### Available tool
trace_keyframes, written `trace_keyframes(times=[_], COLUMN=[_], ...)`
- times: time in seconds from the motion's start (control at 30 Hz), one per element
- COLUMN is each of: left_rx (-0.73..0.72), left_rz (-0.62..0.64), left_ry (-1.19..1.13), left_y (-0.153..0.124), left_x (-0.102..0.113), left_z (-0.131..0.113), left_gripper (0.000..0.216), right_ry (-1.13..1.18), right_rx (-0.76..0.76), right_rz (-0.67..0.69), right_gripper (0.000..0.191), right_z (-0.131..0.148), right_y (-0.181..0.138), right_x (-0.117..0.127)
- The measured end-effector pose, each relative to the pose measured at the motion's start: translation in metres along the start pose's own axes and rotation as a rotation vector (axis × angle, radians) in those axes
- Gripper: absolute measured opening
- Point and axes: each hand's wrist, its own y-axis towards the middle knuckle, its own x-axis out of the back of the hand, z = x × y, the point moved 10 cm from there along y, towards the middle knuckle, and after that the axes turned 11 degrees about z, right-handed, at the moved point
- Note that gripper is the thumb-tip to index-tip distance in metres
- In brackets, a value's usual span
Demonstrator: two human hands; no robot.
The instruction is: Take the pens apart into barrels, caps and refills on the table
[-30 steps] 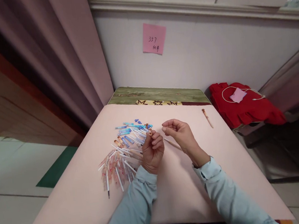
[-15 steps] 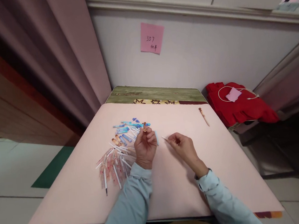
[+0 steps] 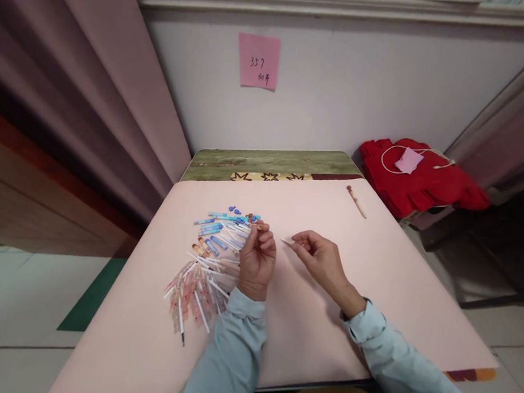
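Observation:
My left hand [image 3: 258, 262] is raised over the table with its fingers curled. Its thumb and fingertips pinch a small brown pen part [image 3: 259, 226], mostly hidden by the fingers. My right hand [image 3: 320, 259], just to the right, grips a slim pale pointed pen piece [image 3: 287, 241] that points left. A short gap separates the hands. Beside and behind my left hand lie loose pen parts: blue pen barrels [image 3: 210, 229], brown barrels [image 3: 198, 250], white refills [image 3: 199, 310] and clear pinkish barrels [image 3: 186, 296].
An assembled-looking brown pen [image 3: 356, 202] lies at the far right of the pink-covered table [image 3: 313, 346]. Small blue caps [image 3: 234, 210] sit at the back of the pile. Beyond the right edge is a red cloth [image 3: 421, 184] with a white cord. A pink note [image 3: 260, 61] hangs on the wall.
The brown part in my left hand has tilted and shifted slightly right. A light blue piece beside that hand no longer shows. My right hand has barely moved; the view has shifted a little.

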Motion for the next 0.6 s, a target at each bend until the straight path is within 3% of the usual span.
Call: trace_keyframes(times=[0.13, 0.3, 0.6], left_rx=[0.126, 0.205, 0.204], left_rz=[-0.040, -0.064, -0.071], left_ry=[0.114, 0.080, -0.008], left_y=[-0.009, -0.021, -0.015], left_x=[0.009, 0.015, 0.022], left_z=[0.038, 0.076, 0.072], left_gripper=[0.002, 0.010, 0.011], right_ry=[0.217, 0.089, -0.229], right_rx=[0.016, 0.106, 0.306], right_rz=[-0.078, -0.156, -0.211], right_gripper=[0.025, 0.016, 0.007], right_z=[0.015, 0.033, 0.062], right_y=[-0.003, -0.013, -0.021], right_x=[0.015, 0.033, 0.031])
